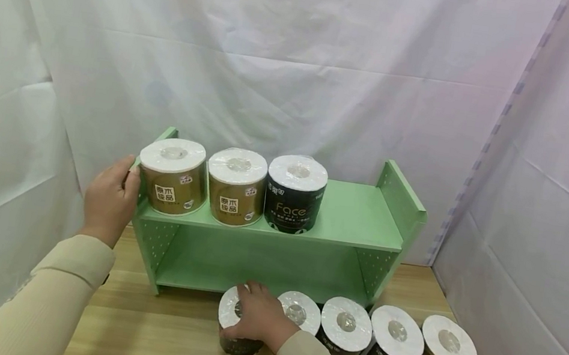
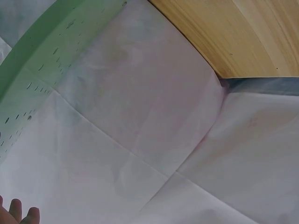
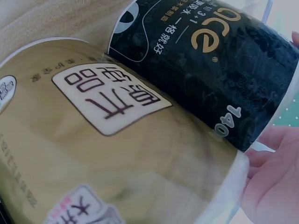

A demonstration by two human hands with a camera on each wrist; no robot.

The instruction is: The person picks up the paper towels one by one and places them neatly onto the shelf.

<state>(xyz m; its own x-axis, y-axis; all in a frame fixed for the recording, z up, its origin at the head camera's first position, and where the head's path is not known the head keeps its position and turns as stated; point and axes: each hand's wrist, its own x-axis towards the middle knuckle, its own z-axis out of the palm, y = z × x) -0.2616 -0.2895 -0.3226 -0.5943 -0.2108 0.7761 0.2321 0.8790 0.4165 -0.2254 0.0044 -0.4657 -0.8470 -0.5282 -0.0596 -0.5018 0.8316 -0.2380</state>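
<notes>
My right hand [image 1: 259, 316] grips a black-wrapped toilet roll [image 1: 241, 347], the leftmost of the row in front of the shelf. In the right wrist view, the palm [image 3: 273, 186] lies by the white end of this black "Face" roll [image 3: 205, 70]. A gold-wrapped roll [image 3: 140, 158] fills the foreground there. My left hand [image 1: 111, 198] is at the left side panel of the green shelf [image 1: 272, 264], beside a gold roll [image 1: 174, 186]. Only a few fingertips [image 2: 23, 212] show in the left wrist view, apparently extended; their contact with the panel is hidden.
On the upper board stand another gold roll [image 1: 234, 201] and a black roll [image 1: 293, 203]. Rightward along the wooden table [image 1: 143, 327] are more rolls, among them a black one [image 1: 345, 331] and a gold one [image 1: 448, 352]. White cloth [image 1: 299, 70] hangs behind and at both sides.
</notes>
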